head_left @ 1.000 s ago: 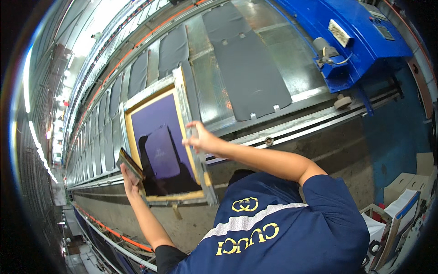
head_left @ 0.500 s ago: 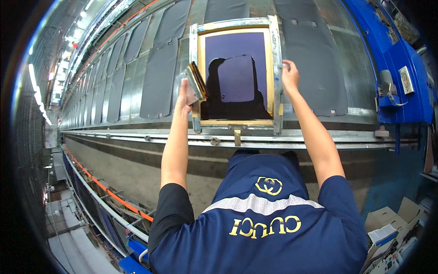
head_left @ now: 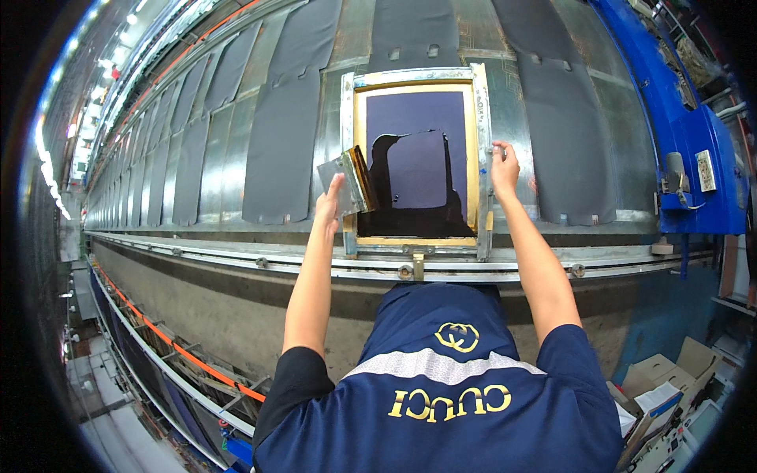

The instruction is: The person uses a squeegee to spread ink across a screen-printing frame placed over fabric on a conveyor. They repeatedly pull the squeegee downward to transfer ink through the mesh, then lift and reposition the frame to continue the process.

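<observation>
A rectangular screen frame (head_left: 481,110) with yellow inner edging and purple mesh (head_left: 416,110) lies across the metal table; glossy black ink (head_left: 418,225) surrounds a paler patch on the mesh. At the frame's left side, my left hand (head_left: 327,206) is closed on a squeegee (head_left: 347,180) with a metal handle and dark, ink-stained edge, resting tilted over that rail. My right hand (head_left: 505,169) has its fingers curled at the frame's right rail, gripping it.
Dark grey sheets (head_left: 280,150) lie in rows along the long table (head_left: 635,158). A blue machine (head_left: 702,205) stands right, a metal rail (head_left: 331,268) runs along the near edge, an orange-striped railing (head_left: 158,331) is at lower left, and cardboard boxes (head_left: 662,370) are at lower right.
The view has swung round, so the frame and table now sit square ahead and slightly lower than half a second ago. Both hands have stayed at the frame's sides, the squeegee still in my left.
</observation>
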Demonstrator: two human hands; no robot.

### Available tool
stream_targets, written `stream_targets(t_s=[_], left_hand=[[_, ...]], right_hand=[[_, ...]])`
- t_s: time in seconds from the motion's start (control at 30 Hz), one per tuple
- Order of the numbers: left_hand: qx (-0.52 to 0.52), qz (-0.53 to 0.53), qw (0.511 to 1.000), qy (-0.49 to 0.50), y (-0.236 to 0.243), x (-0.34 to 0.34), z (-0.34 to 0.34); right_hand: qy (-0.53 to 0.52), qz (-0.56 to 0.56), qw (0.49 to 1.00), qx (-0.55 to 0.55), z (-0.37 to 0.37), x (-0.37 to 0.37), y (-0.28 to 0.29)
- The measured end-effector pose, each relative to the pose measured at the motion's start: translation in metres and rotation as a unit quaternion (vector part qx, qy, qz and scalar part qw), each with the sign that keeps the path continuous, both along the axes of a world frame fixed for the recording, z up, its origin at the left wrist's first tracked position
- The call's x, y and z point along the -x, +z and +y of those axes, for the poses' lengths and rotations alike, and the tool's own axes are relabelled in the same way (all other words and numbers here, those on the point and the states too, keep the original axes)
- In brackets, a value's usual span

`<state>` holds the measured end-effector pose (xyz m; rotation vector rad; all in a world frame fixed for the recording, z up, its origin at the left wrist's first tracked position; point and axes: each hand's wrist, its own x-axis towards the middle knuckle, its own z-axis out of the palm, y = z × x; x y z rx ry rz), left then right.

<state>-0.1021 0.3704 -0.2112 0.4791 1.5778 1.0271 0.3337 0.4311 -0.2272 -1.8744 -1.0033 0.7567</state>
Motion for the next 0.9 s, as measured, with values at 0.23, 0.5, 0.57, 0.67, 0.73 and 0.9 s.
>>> stream_targets(t_s=[0.23,0.5,0.57,0.67,0.73,0.9], left_hand=[[-0.053,0.308,0.889,-0.336,0.059,-0.037,-0.013],[-0.004,0.285,0.703,-0.651,0.014,-0.107,0.036],[0.045,0.223,0.659,-0.717,0.001,-0.109,0.058],[0.061,0.221,0.6,-0.766,0.005,-0.118,0.096],[0.011,0.236,0.63,-0.739,0.008,-0.103,0.123],[-0.099,0.451,0.705,-0.538,0.038,-0.119,0.171]], right_hand=[[-0.017,-0.059,0.998,0.009,0.008,0.003,-0.013],[0.005,-0.03,0.999,0.045,0.008,0.005,-0.015],[0.009,-0.052,0.999,0.005,0.01,0.004,-0.024],[0.012,-0.035,0.999,-0.017,0.008,-0.002,-0.034],[0.027,0.008,0.998,0.063,0.009,0.004,-0.02],[0.023,0.015,0.998,0.051,0.008,-0.001,-0.013]])
